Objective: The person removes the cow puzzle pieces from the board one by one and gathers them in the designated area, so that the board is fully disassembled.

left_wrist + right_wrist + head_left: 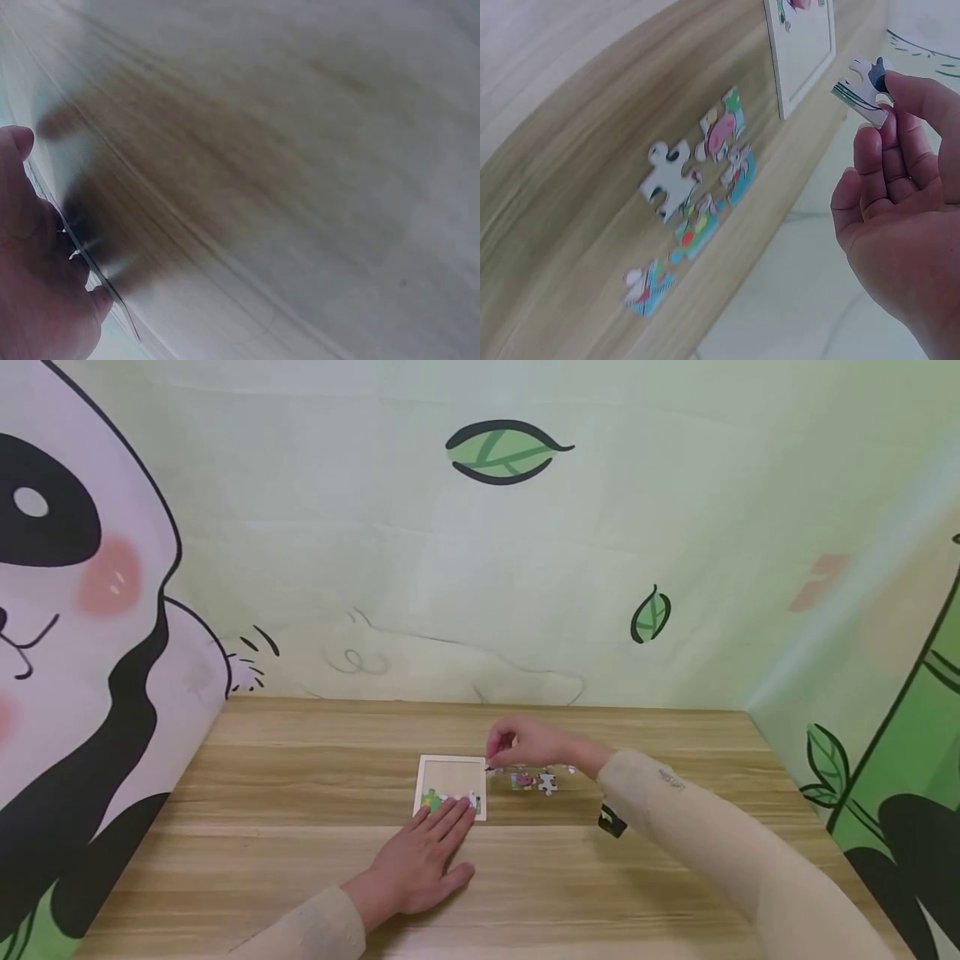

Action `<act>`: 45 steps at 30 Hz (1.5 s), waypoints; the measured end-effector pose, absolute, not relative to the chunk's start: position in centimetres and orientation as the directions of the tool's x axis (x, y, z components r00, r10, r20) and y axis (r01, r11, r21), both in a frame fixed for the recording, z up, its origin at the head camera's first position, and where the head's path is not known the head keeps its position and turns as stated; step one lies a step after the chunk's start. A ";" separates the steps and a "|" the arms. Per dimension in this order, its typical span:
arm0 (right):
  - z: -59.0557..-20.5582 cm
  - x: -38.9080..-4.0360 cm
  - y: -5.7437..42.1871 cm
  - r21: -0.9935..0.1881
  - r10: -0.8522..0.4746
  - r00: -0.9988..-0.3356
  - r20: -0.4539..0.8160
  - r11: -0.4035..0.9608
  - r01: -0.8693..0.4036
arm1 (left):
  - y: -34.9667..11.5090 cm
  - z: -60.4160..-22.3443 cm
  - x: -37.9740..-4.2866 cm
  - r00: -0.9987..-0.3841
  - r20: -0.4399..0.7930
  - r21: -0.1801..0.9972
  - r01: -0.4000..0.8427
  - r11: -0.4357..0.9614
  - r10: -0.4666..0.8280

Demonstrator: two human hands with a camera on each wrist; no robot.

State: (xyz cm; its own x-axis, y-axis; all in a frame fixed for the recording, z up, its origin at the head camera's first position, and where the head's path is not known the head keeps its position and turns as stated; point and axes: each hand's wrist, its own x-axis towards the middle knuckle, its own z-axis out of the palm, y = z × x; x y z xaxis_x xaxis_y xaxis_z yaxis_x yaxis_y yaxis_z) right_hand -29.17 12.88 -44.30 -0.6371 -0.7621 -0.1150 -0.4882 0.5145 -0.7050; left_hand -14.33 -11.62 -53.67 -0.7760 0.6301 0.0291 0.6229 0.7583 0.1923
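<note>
A white-rimmed puzzle frame [453, 758] lies on the wooden table, with joined puzzle pieces [431, 799] along its near side. My left hand [423, 864] rests flat with its fingertips over those pieces, hiding part of them; the left wrist view shows this hand [45, 247] low at the frame's edge. Between thumb and fingers, my right hand [528, 743] pinches a puzzle piece [862, 94], white with a green strip and a dark blue patch. That right hand [904, 180] is raised beside the frame's right side.
Several loose puzzle pieces [697, 225] lie right of the frame, among them a mostly white one [667, 180] and one with a pink figure [721, 133]. A small black object [612, 820] is near the right forearm. A printed cloth wall [360, 527] stands behind the table.
</note>
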 end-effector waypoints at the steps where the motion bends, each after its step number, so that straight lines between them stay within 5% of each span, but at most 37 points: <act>1: -44.2 -29.1 13.2 -0.706 -0.761 -0.639 -0.110 0.512 -0.489 | -11.7 -53.8 -14.4 -0.777 0.028 0.187 0.622 0.760 0.629; 23: -42.8 -28.4 20.0 -0.687 -0.687 -0.718 -0.109 0.574 -0.445 | -11.9 -53.3 -14.1 -0.775 0.061 0.235 0.623 0.746 0.628; 45: -45.7 -28.4 23.7 -0.625 -0.610 -0.770 -0.187 0.679 -0.386 | -11.7 -53.8 -14.2 -0.766 0.056 0.220 0.635 0.740 0.641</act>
State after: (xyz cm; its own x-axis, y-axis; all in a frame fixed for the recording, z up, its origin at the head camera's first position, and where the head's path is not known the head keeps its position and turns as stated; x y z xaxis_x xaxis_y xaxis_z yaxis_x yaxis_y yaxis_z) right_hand -28.42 23.70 -45.70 -0.7702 -0.6097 -0.1872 -0.3858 0.6790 -0.6246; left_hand -14.18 -11.69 -53.77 -0.7657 0.6408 0.0556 0.6354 0.7401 0.2202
